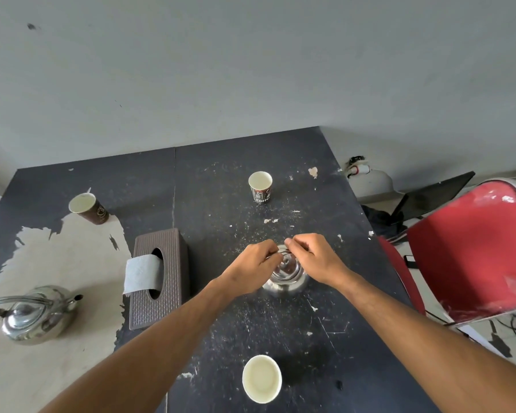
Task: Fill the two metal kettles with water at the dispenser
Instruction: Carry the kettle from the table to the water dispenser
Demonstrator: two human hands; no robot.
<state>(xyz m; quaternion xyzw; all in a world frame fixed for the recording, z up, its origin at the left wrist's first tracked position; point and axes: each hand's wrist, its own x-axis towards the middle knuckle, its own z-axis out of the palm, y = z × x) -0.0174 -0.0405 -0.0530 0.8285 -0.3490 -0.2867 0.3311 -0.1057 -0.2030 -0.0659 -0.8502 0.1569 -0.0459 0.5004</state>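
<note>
Mid-table, both hands' grip pinches the centre kettle's [286, 275] upright handle; left kettle [33, 315] spouts right.

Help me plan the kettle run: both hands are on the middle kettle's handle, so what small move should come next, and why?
Probably lift it straight up. The left hand and right hand both pinch the thin handle above the kettle, which sits on the table. No dispenser is in view, so it must be carried off.

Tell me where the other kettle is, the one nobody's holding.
In the head view, the free kettle stands at the table's near left, left of the brown tissue box.
</note>
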